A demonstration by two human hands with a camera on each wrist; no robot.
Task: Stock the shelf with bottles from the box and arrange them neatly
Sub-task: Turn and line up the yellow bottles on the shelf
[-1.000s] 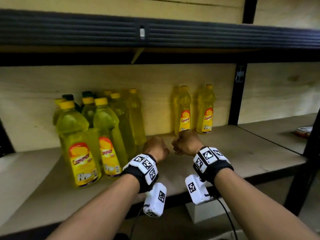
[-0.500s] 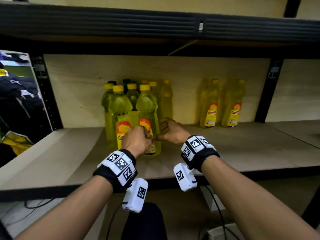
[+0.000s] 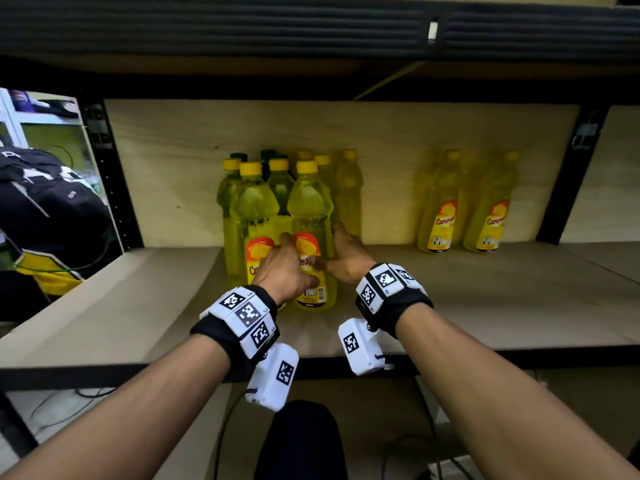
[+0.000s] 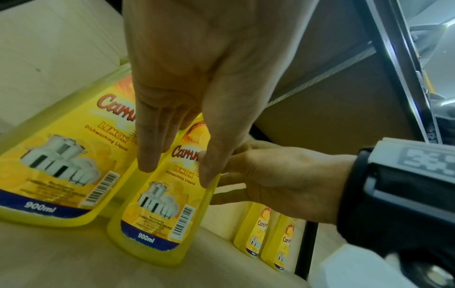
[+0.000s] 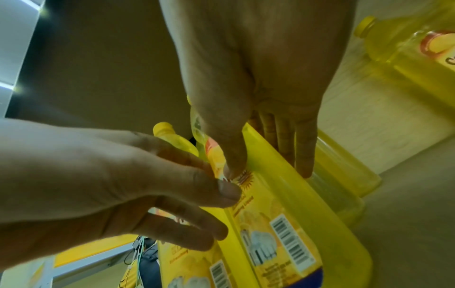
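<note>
Bottles of yellow lemon dishwashing liquid crowd the middle of the wooden shelf, packed in a tight cluster with yellow caps in front and a few dark green caps behind. Both hands meet on the front right bottle of that cluster, which stands upright near the shelf's front edge. The left hand lies against its label with fingers extended and thumb along the right edge, reaching in between it and the neighbouring front bottle just beside it. The right hand wraps its side, thumb on the label and fingers round the far face, where more bottles stand close behind. Two further bottles stand apart at the back right, against the plywood back panel. A black upright post borders the bay on the left, with dark bags beyond it.
</note>
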